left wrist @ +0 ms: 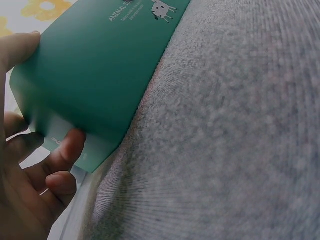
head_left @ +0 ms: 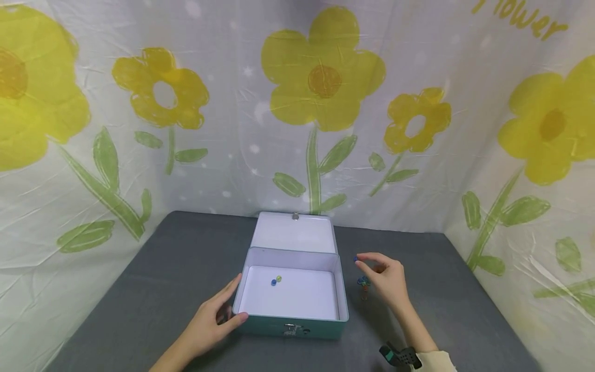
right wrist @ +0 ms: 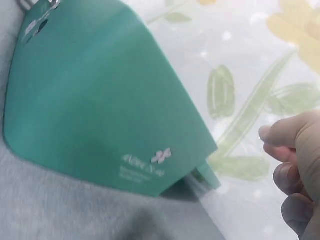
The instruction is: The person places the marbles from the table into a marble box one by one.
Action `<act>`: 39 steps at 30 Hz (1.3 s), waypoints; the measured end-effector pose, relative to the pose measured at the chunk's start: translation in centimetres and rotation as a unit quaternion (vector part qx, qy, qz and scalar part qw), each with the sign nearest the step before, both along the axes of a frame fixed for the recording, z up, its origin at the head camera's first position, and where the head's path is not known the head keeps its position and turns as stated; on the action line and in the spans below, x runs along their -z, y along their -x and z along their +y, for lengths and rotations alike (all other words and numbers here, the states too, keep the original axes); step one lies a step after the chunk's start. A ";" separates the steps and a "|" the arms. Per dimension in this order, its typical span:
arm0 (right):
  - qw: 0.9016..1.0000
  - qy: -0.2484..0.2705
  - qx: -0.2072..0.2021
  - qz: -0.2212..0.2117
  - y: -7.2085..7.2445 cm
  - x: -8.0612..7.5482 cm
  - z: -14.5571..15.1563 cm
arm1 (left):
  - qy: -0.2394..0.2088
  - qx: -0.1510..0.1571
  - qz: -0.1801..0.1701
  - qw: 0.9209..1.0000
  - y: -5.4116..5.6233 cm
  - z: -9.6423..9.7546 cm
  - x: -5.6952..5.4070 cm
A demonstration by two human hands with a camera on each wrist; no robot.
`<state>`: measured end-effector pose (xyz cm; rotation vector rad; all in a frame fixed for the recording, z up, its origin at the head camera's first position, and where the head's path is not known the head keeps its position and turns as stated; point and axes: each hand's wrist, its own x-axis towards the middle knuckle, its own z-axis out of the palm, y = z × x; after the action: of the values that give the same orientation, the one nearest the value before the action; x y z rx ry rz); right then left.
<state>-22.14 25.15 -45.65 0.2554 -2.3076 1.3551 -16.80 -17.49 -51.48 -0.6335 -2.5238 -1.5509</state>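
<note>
Nearest, we note a dark strap (head_left: 403, 356) and a cream sleeve (head_left: 436, 361) at the right wrist, over a grey, finely ribbed bench covering (head_left: 446, 310). The left hand (head_left: 209, 321) grips the near-left corner of the box (head_left: 325, 328), thumb at the front rim, fingers along the side. The box is rectangular, smooth, green outside, white within, with a metal clasp (head_left: 292, 327). Inside, left of centre, we find a blue bead (head_left: 273, 282) touching or just beside a yellow-green bead (head_left: 279, 279). Small coloured pieces (head_left: 363, 281) lie right of the box. Beside them, the right hand's (head_left: 388, 279) thumb and forefinger pinch another blue bead (head_left: 356, 259). Farther back, the lid (head_left: 294, 232) stands open before a creased white cloth (head_left: 223, 175) printed with yellow flowers.
</note>
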 end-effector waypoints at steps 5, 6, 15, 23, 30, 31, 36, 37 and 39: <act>1.000 0.012 -0.009 -0.004 0.5 -0.4 -1.3 | 0.000 -0.001 0.002 1.000 0.1 0.0 0.0; 1.000 0.016 -0.012 -0.006 0.6 -0.5 -1.6 | 0.000 -0.001 0.002 1.000 0.1 0.0 0.0; 0.999 0.025 -0.042 0.008 1.6 -0.6 -4.1 | 0.001 0.000 0.004 1.000 0.1 0.0 0.1; 0.998 0.022 -0.064 0.018 2.4 -0.7 -6.0 | -0.007 0.005 0.009 1.000 0.1 0.0 0.2; 0.997 0.023 -0.075 0.011 2.8 -0.9 -7.5 | -0.009 0.009 0.010 1.000 0.2 0.0 0.3; 0.997 0.023 -0.078 0.011 2.8 -0.9 -7.7 | -0.009 0.009 0.012 1.000 0.2 0.0 0.3; 0.995 0.025 -0.094 0.004 3.0 -1.1 -8.7 | -0.008 0.003 0.008 1.000 0.2 0.0 0.3; 0.995 0.026 -0.097 0.001 3.0 -1.1 -8.9 | -0.007 0.002 0.007 1.000 0.2 0.0 0.3; 0.995 0.024 -0.101 -0.006 3.0 -1.1 -9.3 | -0.006 0.000 0.005 1.000 0.2 0.0 0.3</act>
<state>-25.15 15.88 -44.53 0.4779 -2.3050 1.5108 -16.97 -17.49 -51.74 -0.6381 -2.5058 -1.5574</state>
